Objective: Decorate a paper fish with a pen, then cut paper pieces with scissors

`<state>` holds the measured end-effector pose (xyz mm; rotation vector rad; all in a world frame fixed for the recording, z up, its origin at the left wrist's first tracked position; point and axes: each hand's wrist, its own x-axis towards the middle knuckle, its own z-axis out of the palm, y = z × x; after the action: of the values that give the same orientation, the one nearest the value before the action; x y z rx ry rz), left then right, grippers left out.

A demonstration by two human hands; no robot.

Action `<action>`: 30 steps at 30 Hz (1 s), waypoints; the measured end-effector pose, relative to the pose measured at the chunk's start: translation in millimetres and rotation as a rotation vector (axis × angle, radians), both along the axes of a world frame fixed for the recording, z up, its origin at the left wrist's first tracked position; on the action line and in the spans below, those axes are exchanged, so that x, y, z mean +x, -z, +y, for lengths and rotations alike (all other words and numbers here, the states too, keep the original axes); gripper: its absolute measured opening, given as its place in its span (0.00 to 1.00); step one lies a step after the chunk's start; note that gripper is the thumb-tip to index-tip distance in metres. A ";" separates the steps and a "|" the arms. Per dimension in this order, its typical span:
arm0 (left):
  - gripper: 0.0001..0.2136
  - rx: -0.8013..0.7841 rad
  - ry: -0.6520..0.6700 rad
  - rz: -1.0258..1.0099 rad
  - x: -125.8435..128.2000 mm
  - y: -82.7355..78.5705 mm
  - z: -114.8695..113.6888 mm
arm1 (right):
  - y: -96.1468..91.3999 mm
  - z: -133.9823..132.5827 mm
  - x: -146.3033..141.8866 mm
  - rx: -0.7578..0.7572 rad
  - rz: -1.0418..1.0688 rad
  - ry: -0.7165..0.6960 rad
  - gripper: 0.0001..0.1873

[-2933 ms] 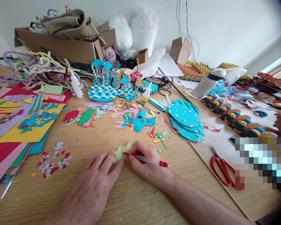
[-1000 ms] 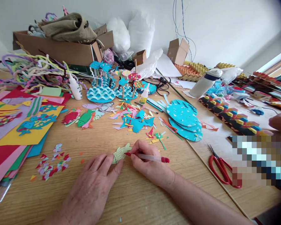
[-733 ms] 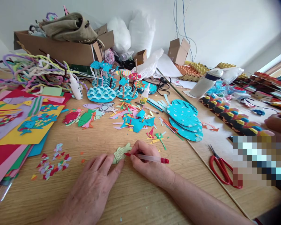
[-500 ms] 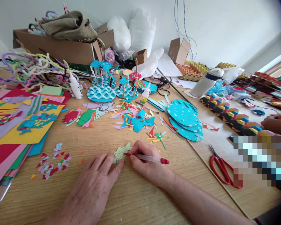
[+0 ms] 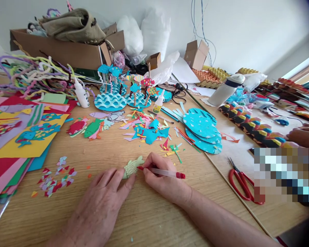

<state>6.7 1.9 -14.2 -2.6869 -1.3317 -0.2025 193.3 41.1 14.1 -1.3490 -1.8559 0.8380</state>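
Observation:
A small pale green paper fish (image 5: 133,166) with drawn scales lies on the wooden table (image 5: 113,151). My left hand (image 5: 100,202) lies flat, fingers spread, its fingertips pressing the fish's near end. My right hand (image 5: 161,180) pinches a red pen (image 5: 162,172), whose tip touches the fish's right side. The pen's cap end points right.
Coloured paper sheets (image 5: 18,133) are stacked at left, confetti bits (image 5: 56,175) beside them. Paper scraps (image 5: 149,132), teal discs (image 5: 202,130), glue bottles (image 5: 81,94), wave models (image 5: 110,101) and a cardboard box (image 5: 59,49) lie beyond. Red scissors (image 5: 240,181) and a thin stick (image 5: 237,197) are right. Another person's hand (image 5: 302,135) works far right.
My hands and the pen have barely shifted on the fish. The other person's hand at far right has moved slightly. The view has drifted a little.

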 end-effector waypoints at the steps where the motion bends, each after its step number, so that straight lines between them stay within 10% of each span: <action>1: 0.29 -0.013 -0.003 0.003 0.3 -0.9 -0.1 | 0.2 0.0 0.2 0.000 -0.001 0.001 0.06; 30: 0.29 0.026 -0.008 0.005 0.8 -1.0 -0.1 | -2.2 0.2 1.3 -0.082 0.036 -0.013 0.05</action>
<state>7.5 1.8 -13.2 -2.6587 -1.3286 -0.2112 194.6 41.3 16.2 -1.3642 -1.8216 0.9488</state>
